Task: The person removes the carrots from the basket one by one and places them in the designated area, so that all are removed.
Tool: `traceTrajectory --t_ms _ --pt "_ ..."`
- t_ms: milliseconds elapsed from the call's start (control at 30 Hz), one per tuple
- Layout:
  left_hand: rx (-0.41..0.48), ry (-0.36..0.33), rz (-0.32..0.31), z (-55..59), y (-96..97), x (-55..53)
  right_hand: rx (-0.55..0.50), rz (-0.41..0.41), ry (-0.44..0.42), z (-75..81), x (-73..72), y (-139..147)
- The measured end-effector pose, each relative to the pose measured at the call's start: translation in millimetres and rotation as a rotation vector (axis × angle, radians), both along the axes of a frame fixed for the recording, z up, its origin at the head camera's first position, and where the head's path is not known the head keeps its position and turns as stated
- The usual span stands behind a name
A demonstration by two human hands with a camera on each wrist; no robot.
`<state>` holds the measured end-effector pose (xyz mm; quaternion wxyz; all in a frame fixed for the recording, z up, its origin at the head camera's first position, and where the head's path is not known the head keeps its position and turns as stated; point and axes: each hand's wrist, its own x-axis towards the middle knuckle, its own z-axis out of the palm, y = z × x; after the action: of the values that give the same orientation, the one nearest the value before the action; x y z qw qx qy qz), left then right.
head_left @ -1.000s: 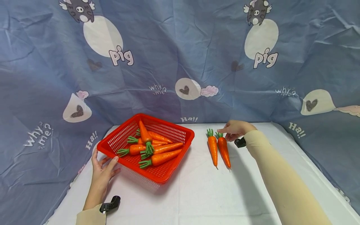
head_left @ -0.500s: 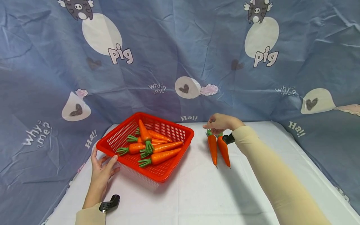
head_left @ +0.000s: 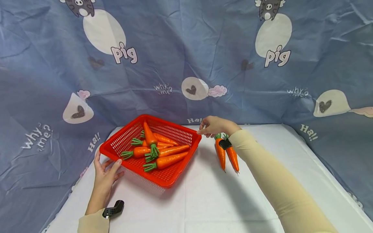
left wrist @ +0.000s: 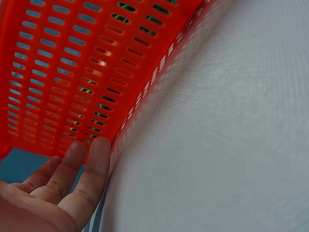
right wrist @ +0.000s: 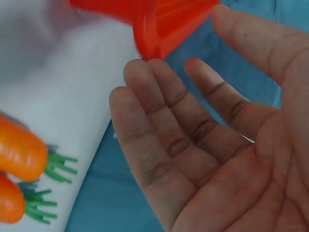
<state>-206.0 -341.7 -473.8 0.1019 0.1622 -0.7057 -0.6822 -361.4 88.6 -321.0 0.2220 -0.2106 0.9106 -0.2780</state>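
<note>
A red perforated plastic basket (head_left: 182,176) stands on the white table, holding several orange carrots (head_left: 172,160) with green stem ends. My left hand (head_left: 103,181) touches the basket's left corner. Its thumb is at the rim, and in the left wrist view its fingers (left wrist: 91,176) lie against the slotted wall. My right hand (head_left: 214,126) is at the basket's right corner with nothing in its grasp; in the right wrist view its fingers are spread and relaxed beside the red rim. Whether they touch it I cannot tell. Two carrots (head_left: 220,153) lie beneath the right wrist, partly hidden.
The white tablecloth (head_left: 221,200) covers the table, which meets a blue printed curtain (head_left: 163,58) at the back and sides. A black wrist device (head_left: 113,209) sits on the left sleeve. The right forearm (head_left: 276,178) crosses the table's right side.
My right hand has moved left from beside the two loose carrots, over their green ends, to the basket's right corner. The left hand, basket and carrots have stayed put.
</note>
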Motion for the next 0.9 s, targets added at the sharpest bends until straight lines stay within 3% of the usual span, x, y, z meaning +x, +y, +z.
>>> traceTrajectory --t_ms 767,900 --pt "0.005 -0.017 -0.007 -0.4 -0.4 -1.5 0.041 0.239 0.141 -4.9 8.6 -70" --pt "0.009 -0.004 0.0 0.2 -0.2 -0.7 0.048 0.263 0.131 -7.8 10.8 -83"
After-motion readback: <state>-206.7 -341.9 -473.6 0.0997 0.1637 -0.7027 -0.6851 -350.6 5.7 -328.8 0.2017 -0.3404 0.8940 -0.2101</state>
